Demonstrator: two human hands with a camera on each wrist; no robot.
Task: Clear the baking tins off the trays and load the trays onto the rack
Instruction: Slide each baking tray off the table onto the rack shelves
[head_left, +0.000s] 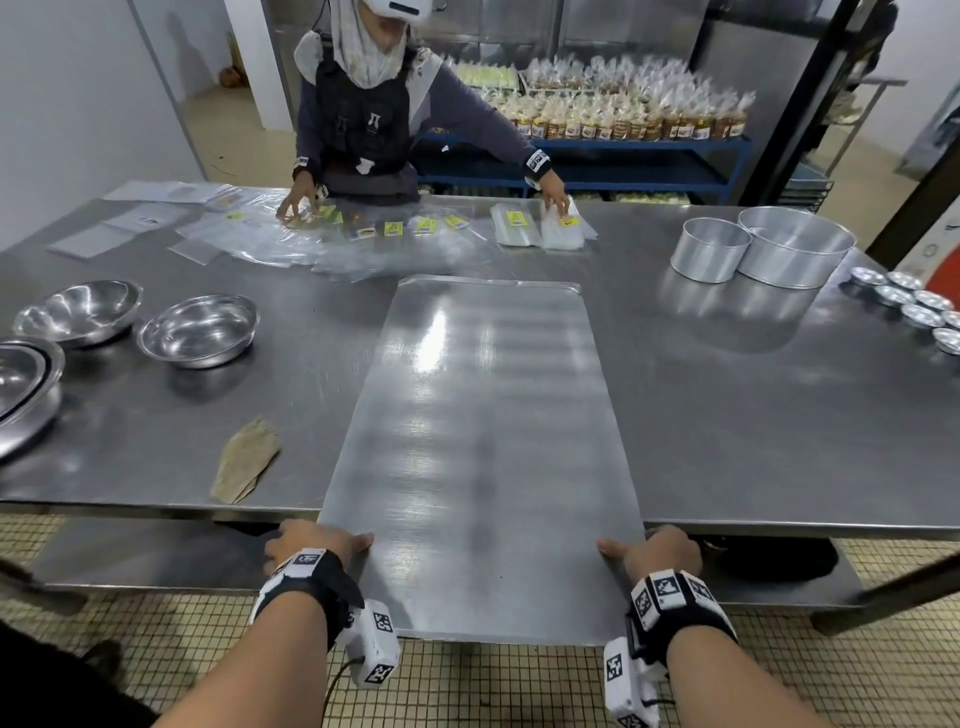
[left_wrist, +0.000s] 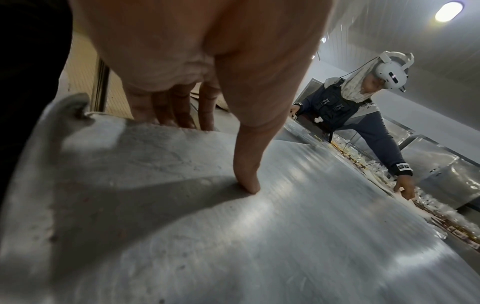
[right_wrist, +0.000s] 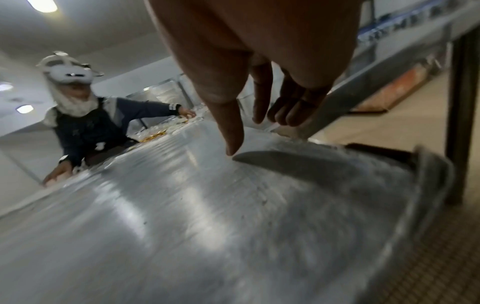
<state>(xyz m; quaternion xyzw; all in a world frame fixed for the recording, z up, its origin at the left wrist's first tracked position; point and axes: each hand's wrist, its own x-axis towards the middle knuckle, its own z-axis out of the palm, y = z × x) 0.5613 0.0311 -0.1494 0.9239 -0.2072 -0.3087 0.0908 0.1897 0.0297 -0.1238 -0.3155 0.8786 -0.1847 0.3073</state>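
While both hands, left hand (head_left: 306, 545) & right hand (head_left: 660, 551), grip the tray (head_left: 483, 441), it's bare; bowls (head_left: 200, 330) empty.

Three steel bowls (head_left: 200, 330) are sitting at the left end of the steel table (head_left: 753, 415), with a brown cloth (head_left: 244, 460) lying near its front edge. A second person (head_left: 363, 104) is standing at the far side, reaching over clear plastic bags (head_left: 395, 239) bearing yellow labels, which are lying spread across the far edge. Behind, bagged baked goods (head_left: 623, 109) are filling a blue shelf (head_left: 649, 156). A tiled floor (head_left: 467, 686) is showing below the table.
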